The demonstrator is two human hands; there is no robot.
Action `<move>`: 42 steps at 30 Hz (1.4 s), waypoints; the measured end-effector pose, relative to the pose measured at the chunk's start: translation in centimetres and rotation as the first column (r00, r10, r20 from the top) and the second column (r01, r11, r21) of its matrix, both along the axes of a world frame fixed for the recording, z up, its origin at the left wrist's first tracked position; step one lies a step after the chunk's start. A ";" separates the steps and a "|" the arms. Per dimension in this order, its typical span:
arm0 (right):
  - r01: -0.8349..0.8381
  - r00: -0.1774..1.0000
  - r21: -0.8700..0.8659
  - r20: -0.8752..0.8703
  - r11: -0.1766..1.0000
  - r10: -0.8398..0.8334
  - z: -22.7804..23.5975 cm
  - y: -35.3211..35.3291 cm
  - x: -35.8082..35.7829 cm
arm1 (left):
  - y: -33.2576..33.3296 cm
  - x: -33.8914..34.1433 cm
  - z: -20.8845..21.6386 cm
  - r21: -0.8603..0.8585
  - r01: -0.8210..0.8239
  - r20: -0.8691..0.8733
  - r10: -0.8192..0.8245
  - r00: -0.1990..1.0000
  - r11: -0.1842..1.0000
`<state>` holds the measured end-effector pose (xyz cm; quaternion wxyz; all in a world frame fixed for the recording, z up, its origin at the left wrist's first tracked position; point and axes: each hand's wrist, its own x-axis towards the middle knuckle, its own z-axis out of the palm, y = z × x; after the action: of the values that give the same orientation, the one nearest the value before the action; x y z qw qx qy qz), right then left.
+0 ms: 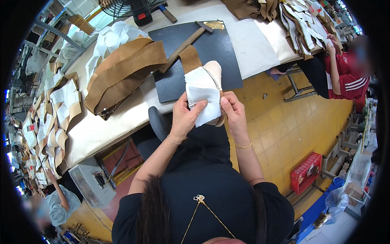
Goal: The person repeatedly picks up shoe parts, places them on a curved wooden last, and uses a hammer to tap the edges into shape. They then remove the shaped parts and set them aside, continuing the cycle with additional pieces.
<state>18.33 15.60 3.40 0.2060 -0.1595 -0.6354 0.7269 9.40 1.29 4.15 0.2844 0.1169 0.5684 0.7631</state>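
Both hands grip a sewn boot upper [203, 95] in front of my body, its white lining and beige inner side turned up. A brown leather flap sticks out from its far end over the dark board. My left hand [187, 114] is closed on its left edge, thumb pressed on the white lining. On the right edge, the fingers of my right hand [234, 109] pinch the same piece. A thin dark seam or zipper line runs along the beige part. Just beyond lies a dark work board [219, 46] with a wooden-handled hammer [183, 45] on it.
Stacked brown leather pieces [122, 77] lie left of the board, with more white-lined pieces [61, 105] farther left. A fan [122, 6] and a second hammer [167, 13] are at the back. One co-worker [345, 73] sits at right; another [61, 201] is lower left. A red crate [305, 173] stands on the floor.
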 end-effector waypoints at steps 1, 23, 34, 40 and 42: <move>0.000 1.000 -0.024 0.007 1.000 0.000 0.1 -0.2 0.0 | 0.0 0.0 -0.2 0.000 -0.002 -0.014 0.002 1.000 1.000; 0.117 0.987 0.179 0.087 0.977 -0.134 -0.3 -1.5 0.8 | 0.3 1.0 -0.5 -0.152 -0.060 0.021 0.064 0.998 0.987; -0.010 0.972 0.356 0.223 0.934 -0.074 -1.3 -1.1 0.8 | -1.1 0.5 -2.5 -0.168 0.056 0.095 -0.041 0.995 0.984; -0.053 0.998 0.623 0.022 0.780 0.050 3.5 2.7 -2.9 | -3.9 -2.4 0.0 -0.331 0.446 0.029 -0.464 0.885 0.831; -0.259 0.927 0.738 0.009 0.623 0.376 4.3 2.4 -5.8 | -4.1 -2.5 2.4 -0.392 0.535 0.049 -0.564 0.824 0.748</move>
<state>12.54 18.00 7.72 0.1662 0.1041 -0.8719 0.4487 6.91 -2.84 6.54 0.4929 0.2476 0.6584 0.5121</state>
